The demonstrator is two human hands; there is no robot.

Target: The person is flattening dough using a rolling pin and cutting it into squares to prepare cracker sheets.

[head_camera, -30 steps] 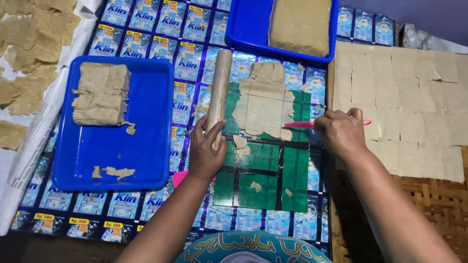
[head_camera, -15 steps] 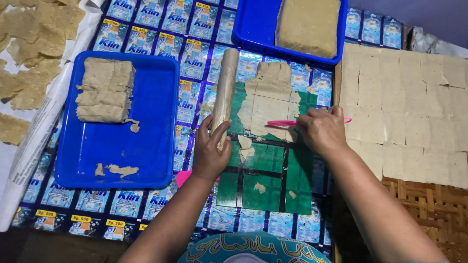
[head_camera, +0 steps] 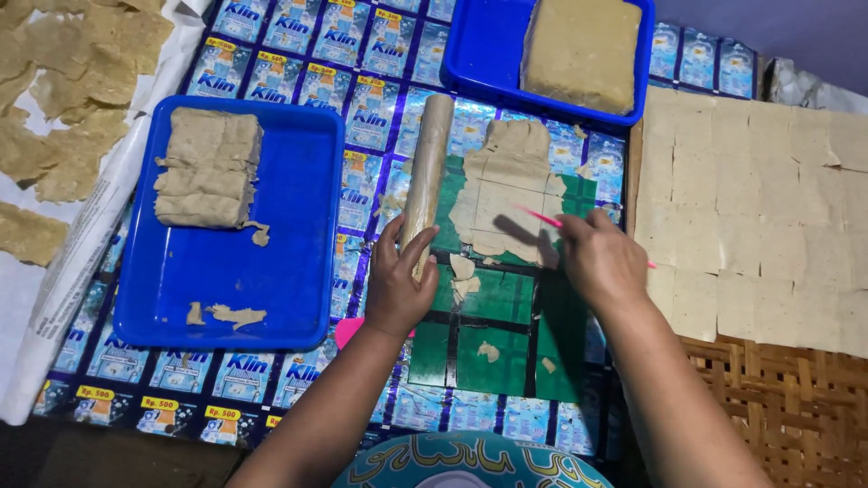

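Observation:
A thin sheet of beige dough (head_camera: 506, 185) lies on a green cutting mat (head_camera: 506, 312), scored into squares. My right hand (head_camera: 601, 258) grips a slim pink cutting tool (head_camera: 541, 217) whose tip rests on the sheet. My left hand (head_camera: 398, 280) curls around the lower end of a wooden rolling pin (head_camera: 427, 167) lying along the mat's left edge. Small dough scraps (head_camera: 466, 276) sit between my hands.
A blue tray (head_camera: 298, 226) at the left holds a sliced dough block (head_camera: 208, 167) and scraps. Another blue tray (head_camera: 479, 54) at the top carries a big dough block (head_camera: 583, 50). Cut dough squares (head_camera: 768, 199) cover a woven mat at right. Dried pieces (head_camera: 63, 99) lie on paper at left.
My right hand has slid left and down along the dough sheet with the pink tool. My left hand stays on the rolling pin. The view has shifted slightly.

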